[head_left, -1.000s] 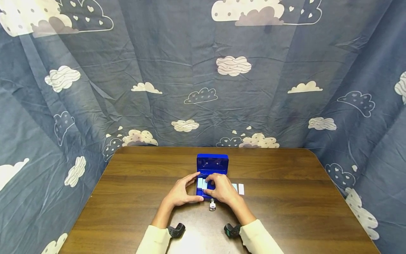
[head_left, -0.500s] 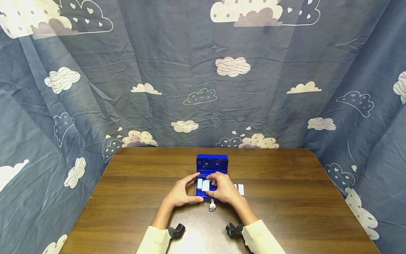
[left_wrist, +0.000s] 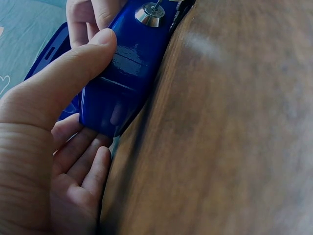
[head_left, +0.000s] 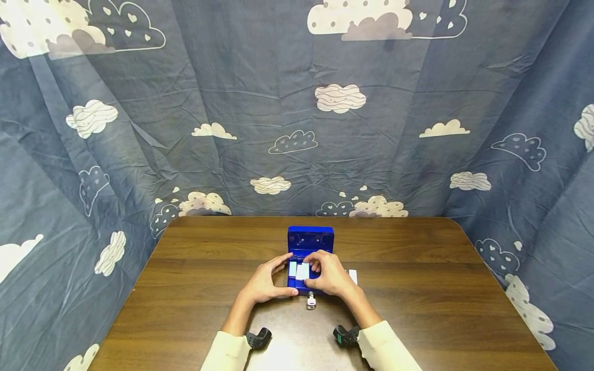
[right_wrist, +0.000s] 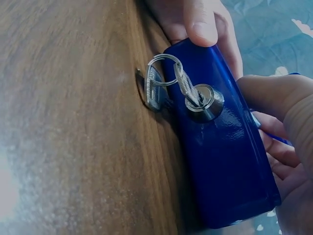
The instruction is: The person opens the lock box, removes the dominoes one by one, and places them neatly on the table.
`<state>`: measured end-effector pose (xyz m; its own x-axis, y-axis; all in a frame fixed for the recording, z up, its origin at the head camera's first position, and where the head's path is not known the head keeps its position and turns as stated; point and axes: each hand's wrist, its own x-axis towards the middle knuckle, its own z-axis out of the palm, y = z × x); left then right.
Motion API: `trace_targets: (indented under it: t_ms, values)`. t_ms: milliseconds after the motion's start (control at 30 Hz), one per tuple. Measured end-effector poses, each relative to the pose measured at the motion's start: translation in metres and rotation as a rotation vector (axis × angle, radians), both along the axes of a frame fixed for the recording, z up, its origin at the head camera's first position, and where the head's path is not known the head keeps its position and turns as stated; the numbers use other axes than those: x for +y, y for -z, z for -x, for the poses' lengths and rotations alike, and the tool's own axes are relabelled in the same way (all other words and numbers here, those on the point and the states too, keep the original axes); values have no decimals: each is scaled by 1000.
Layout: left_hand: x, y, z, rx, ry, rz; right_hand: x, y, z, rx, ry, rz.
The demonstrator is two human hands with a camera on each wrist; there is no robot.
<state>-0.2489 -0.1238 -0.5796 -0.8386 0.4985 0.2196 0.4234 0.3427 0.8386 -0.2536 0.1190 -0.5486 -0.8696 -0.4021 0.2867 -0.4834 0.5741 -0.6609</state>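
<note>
left hand [head_left: 263, 282] clasps the box [right_wrist: 220, 164], right hand [head_left: 330, 275] pinches a tile [head_left: 305, 271] that, if tilted, may snag a second tile [head_left: 292, 269] left of that hand.

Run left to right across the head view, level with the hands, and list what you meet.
Left hand, leftmost white piece in the blue box, right hand, white strip on the wooden table.

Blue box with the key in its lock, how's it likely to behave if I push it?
The blue box looks stiff, since its glossy walls show no sag. Flat-sided and set on the table, it would probably slide rather than roll. The second key, strung on the ring, might swing.
</note>
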Motion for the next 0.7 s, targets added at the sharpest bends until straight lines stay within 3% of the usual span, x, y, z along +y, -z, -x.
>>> trace_targets:
  t_ms: [700]
  values:
    - [0, 3, 1, -13, -4, 3, 16, -8, -6, -25, 29, 18]
